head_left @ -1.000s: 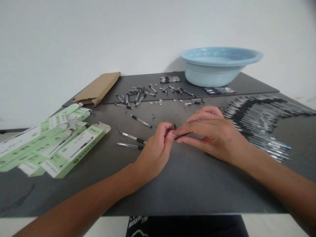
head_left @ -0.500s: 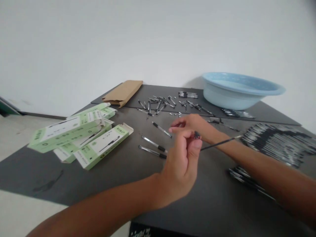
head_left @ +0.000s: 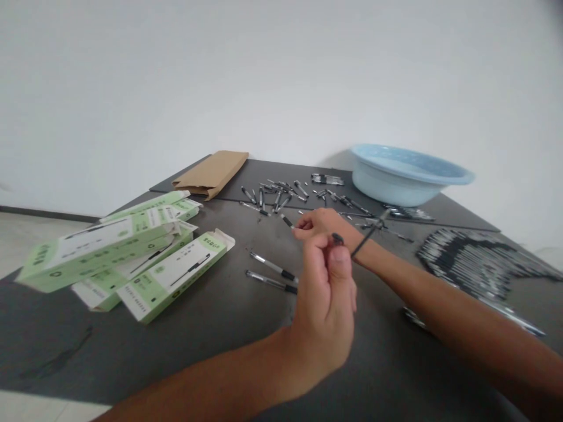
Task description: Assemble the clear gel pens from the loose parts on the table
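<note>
- well, my left hand [head_left: 325, 299] is curled into a fist, grasping a thin dark rod [head_left: 364, 240].
- the rod slants up and rightward out of it, crossing in front of my right forearm [head_left: 431, 290].
- a small dark bit [head_left: 337, 238] pokes out on top of that fist; whether it belongs to the rod, i can't tell.
- my right hand [head_left: 323, 223] stretches out past the left, fingers bent, right by a pen [head_left: 287, 221] on the table [head_left: 197, 346]; i can't tell if they grip it.
- two pens [head_left: 269, 281] lie just left of my left hand.
- more pens [head_left: 470, 264] lie packed together beyond my right forearm.
- boxes [head_left: 185, 275] overlap at left, a bag [head_left: 215, 170] behind them; a basin [head_left: 396, 181] stands far back on the right.
</note>
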The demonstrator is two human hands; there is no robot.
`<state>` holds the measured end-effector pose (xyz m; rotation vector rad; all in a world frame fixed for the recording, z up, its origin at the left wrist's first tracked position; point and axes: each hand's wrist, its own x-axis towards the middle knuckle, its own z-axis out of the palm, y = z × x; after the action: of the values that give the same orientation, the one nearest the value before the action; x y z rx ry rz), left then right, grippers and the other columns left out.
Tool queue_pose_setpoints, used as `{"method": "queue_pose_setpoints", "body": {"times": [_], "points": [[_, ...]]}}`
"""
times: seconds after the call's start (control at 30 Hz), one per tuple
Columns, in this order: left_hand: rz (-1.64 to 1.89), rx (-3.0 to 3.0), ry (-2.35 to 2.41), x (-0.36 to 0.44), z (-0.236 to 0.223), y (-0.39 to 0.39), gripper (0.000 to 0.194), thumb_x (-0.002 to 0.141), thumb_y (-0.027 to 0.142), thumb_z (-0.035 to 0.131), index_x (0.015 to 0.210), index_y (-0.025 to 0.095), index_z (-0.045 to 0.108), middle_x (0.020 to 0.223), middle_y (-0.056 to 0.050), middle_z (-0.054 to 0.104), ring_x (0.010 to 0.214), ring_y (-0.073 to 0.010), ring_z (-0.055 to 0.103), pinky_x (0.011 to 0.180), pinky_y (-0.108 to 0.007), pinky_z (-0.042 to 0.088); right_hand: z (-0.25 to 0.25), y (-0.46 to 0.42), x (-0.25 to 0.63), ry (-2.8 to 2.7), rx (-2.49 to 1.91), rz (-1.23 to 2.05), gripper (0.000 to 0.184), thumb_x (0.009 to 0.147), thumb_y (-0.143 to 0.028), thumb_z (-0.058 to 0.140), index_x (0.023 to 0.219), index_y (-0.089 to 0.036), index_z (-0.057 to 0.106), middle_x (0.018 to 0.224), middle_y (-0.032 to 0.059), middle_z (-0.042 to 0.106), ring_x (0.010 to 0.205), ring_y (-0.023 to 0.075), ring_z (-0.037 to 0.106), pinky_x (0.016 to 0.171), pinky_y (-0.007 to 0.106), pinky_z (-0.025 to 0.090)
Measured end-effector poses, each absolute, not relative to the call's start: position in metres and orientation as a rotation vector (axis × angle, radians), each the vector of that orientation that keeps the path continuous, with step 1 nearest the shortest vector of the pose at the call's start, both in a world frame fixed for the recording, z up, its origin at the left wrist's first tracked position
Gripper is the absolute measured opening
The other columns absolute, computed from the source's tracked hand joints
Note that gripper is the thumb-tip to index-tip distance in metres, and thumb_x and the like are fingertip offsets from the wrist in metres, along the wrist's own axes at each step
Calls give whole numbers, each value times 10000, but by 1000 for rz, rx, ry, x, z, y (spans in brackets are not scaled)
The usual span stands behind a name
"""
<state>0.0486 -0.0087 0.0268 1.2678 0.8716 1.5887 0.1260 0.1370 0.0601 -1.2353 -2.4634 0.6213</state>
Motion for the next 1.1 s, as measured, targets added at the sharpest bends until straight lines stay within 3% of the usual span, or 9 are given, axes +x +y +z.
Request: {"method": "queue_pose_setpoints", "body": {"times": [0.2, 0.37, 0.47, 0.67, 0.83, 0.97, 1.1], "points": [[1724, 1049, 902, 43, 39, 12, 243, 1158, 482, 390, 1057, 263, 423, 768, 98, 445, 462, -44, 469, 422, -152, 357, 74, 88, 195, -2046, -1217, 834, 318, 941, -506, 662, 986, -192, 684, 825, 48, 797, 676, 176, 717, 539, 247, 535], [1716, 1075, 1046, 41, 33, 22, 277, 1133, 524, 422, 1036, 264, 421, 722, 108, 447, 429, -63, 475, 376, -155, 348, 58, 44, 204, -1666, -978, 1264, 353, 804, -478, 880, 902, -198, 689, 779, 33, 784, 706, 178, 737, 542, 240, 581], [1750, 1109, 1098, 42, 25, 26, 317, 1111, 564, 464, 1038, 256, 456, 696, 97, 468, 487, -92, 515, 435, -179, 428, 48, 31, 199, -1717, -911, 1223, 283, 812, -413, 901, 867, -186, 741, 714, 4, 751, 613, 129, 658, 554, 230, 544], [1720, 1184, 1131, 44, 19, 24, 314, 1095, 563, 516, 1080, 250, 496, 720, 83, 510, 564, -108, 570, 526, -195, 511, 41, 31, 199, -1894, -798, 826, 198, 833, -305, 908, 776, -188, 759, 775, 4, 723, 696, 116, 633, 640, 239, 482], [1571, 1132, 1091, 48, 24, 13, 350, 1071, 606, 527, 1065, 258, 488, 667, 112, 454, 392, -76, 410, 332, -160, 362, 34, 35, 196, -1831, -819, 824, 218, 834, -314, 909, 743, -196, 750, 710, -25, 625, 631, 99, 568, 580, 229, 429], [1520, 1104, 1115, 48, 29, 8, 359, 1059, 591, 564, 1041, 237, 512, 687, 104, 467, 386, -48, 357, 322, -132, 301, 36, 38, 203, -1761, -794, 992, 246, 776, -407, 946, 862, -211, 825, 695, -19, 674, 590, 97, 556, 552, 228, 421], [1467, 1082, 1005, 50, 32, 3, 319, 1093, 547, 514, 1034, 235, 485, 686, 123, 447, 350, -16, 315, 327, -102, 271, 45, 46, 211, -1522, -883, 1139, 396, 923, -579, 765, 1011, -198, 831, 693, 1, 696, 548, 94, 523, 503, 221, 409]]}}
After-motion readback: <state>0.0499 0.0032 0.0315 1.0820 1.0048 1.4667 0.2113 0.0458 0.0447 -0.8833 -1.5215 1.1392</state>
